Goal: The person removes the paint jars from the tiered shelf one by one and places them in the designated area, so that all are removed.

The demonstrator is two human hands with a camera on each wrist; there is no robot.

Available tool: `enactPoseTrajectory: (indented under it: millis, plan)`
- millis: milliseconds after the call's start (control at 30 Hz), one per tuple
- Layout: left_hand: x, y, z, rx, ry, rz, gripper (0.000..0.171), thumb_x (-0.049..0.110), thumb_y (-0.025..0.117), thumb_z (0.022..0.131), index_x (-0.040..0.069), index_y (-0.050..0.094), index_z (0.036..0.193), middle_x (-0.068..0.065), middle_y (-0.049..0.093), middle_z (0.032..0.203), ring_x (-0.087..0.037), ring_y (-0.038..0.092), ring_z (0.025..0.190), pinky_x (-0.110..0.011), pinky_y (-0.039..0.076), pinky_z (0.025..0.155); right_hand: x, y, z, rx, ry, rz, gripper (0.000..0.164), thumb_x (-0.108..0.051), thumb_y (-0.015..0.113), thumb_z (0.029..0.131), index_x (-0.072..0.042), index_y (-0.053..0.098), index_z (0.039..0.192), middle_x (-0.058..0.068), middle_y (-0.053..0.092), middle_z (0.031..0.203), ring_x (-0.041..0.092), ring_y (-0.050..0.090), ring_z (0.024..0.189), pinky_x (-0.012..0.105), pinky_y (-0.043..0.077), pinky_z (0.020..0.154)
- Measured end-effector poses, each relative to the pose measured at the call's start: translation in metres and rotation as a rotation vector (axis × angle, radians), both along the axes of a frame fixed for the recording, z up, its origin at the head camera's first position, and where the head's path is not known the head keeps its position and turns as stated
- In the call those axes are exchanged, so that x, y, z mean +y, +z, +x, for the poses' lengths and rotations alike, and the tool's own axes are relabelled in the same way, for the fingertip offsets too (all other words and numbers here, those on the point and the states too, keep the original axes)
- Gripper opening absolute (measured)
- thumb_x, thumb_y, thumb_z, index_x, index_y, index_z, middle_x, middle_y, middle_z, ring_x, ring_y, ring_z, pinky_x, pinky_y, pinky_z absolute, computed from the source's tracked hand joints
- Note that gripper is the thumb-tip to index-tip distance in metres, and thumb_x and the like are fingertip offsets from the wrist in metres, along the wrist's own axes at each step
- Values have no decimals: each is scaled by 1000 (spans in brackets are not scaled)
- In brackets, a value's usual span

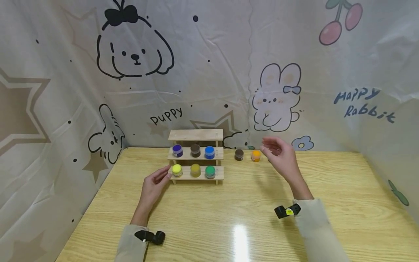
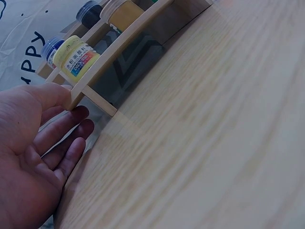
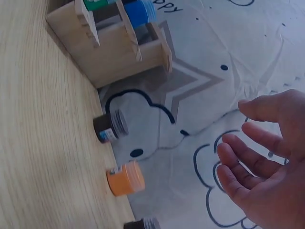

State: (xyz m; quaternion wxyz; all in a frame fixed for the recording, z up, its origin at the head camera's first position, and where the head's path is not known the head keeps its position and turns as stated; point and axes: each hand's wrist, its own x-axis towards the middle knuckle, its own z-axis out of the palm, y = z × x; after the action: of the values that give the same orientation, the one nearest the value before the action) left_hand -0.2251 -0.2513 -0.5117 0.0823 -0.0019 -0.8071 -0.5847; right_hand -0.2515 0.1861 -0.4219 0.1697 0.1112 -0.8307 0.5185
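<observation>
A three-tier wooden display rack [image 1: 196, 135] stands at the back of the table. Its middle tier carries a purple jar [image 1: 178, 150], a dark brown jar and a blue jar [image 1: 209, 153]. On the lowest tier are a yellow paint jar [image 2: 76, 59], a mustard jar [image 1: 195, 170] and a green jar [image 1: 210, 172]. My left hand [image 1: 154, 187] pinches the lowest tier's left end, thumb against the wood beside the yellow jar. In the air by the orange paint jar [image 3: 125, 179], my right hand [image 1: 281, 157] holds nothing, its fingers loosely bent.
Right of the rack, a dark jar [image 1: 239, 155] stands on the table [image 1: 203, 214] near the orange one. The right wrist view shows another dark jar [image 3: 141, 224] at its bottom edge. A printed curtain [image 1: 212, 72] hangs behind the table.
</observation>
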Motion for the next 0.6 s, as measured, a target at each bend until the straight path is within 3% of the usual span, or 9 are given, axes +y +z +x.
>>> enactPoseTrajectory:
  millis: [100, 300, 600]
  plan:
    - [2, -1, 0, -8, -8, 5, 40, 20, 68, 102, 4, 64, 138, -16, 65, 137, -16, 64, 120, -11, 48, 91, -6, 1, 4, 1, 18, 5, 36, -18, 70, 100, 0, 64, 130, 14, 67, 126, 28, 63, 112, 24, 53, 91]
    - [1, 0, -1, -19, -7, -4, 40, 21, 68, 102, 6, 64, 139, -13, 65, 137, -7, 63, 117, -12, 48, 91, -26, 6, 6, -19, 95, -41, 36, -14, 72, 98, 2, 63, 129, 17, 67, 127, 33, 62, 116, 48, 48, 104]
    - [0, 3, 0, -27, -12, -6, 42, 22, 69, 101, 6, 64, 139, -13, 65, 137, -1, 62, 114, -12, 48, 92, -68, 2, 6, -31, 194, -54, 33, -14, 75, 96, -2, 66, 126, 14, 68, 123, 35, 63, 114, 52, 49, 103]
